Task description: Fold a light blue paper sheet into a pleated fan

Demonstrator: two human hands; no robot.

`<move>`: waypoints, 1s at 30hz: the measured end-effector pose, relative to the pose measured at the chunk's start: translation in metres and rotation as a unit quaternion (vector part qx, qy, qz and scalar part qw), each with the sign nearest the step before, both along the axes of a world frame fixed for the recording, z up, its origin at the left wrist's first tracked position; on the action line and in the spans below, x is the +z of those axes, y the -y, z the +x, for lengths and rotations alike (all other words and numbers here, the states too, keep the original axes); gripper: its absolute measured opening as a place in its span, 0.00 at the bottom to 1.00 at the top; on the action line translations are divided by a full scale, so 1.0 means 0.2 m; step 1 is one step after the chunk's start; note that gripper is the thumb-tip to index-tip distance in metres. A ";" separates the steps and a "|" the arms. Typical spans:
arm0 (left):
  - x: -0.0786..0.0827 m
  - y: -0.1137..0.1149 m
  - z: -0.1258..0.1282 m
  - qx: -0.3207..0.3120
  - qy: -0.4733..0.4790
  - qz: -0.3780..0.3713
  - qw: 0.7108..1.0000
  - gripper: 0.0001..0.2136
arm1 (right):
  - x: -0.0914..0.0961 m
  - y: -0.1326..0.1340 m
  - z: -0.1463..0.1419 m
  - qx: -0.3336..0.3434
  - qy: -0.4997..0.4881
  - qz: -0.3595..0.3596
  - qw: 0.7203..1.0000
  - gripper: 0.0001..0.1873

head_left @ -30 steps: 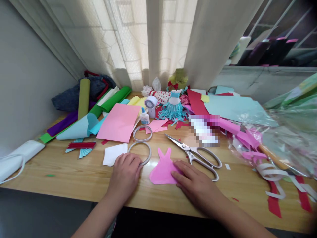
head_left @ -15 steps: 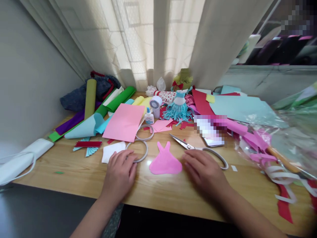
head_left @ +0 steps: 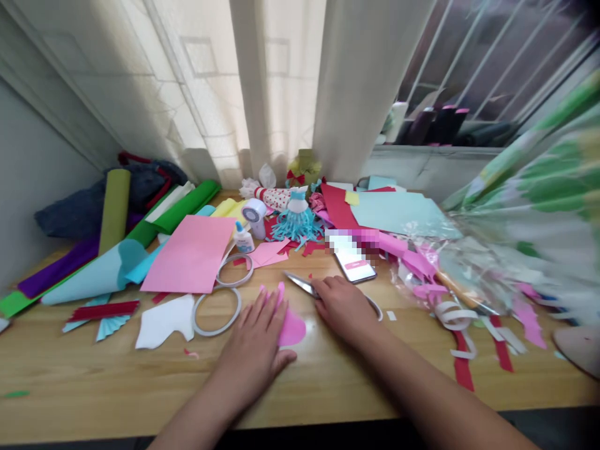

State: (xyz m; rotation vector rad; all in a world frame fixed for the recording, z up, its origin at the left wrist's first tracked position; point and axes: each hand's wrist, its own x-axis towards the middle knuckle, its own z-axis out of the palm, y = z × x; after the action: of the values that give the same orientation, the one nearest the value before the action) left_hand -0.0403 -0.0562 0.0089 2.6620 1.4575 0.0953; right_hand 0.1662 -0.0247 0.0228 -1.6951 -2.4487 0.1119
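My left hand (head_left: 260, 331) lies flat, fingers stretched, over a pink dress-shaped paper cutout (head_left: 293, 328). The cutout's right side and strap tips show; the rest is under the hand. My right hand (head_left: 344, 309) is closed over the middle of the scissors (head_left: 300, 284), hiding the pivot. Their blades point to the upper left, and part of a grey handle loop shows on the right. Left of my left hand are two rolls of tape (head_left: 218, 311) and a white paper piece (head_left: 164, 322). A glue bottle (head_left: 244, 237) stands behind them.
Pink paper (head_left: 187, 253) and crepe rolls (head_left: 115, 209) lie at left. A blue fringed paper dress (head_left: 297, 219) stands at the back. A phone (head_left: 354, 259) lies beyond my right hand. Plastic wrapping and ribbon scraps (head_left: 464, 359) cover the right side.
My left hand has moved right, from beside the tape onto the pink cutout. My right hand has closed over the scissors. The view has turned right, so things appear shifted left.
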 end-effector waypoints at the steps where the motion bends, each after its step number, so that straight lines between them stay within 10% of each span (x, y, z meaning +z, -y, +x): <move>1: -0.01 0.00 0.01 0.001 -0.014 -0.014 1.000 0.36 | 0.00 0.00 0.00 -0.006 0.000 0.000 1.000 0.15; 15: -0.07 -0.06 0.06 -0.029 -0.043 -0.051 0.997 0.36 | 0.04 0.09 0.65 -0.268 0.026 -0.013 0.963 0.14; 30: 0.07 -0.18 0.12 -0.040 0.030 -0.090 0.995 0.31 | -0.08 -0.02 0.80 -0.276 0.088 -0.038 0.956 0.16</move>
State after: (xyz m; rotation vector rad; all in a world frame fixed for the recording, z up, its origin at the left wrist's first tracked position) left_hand -0.0165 -0.0211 0.0219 2.5445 1.2743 0.0353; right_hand 0.3258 -0.0211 0.0071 -2.4436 -1.9948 -0.0172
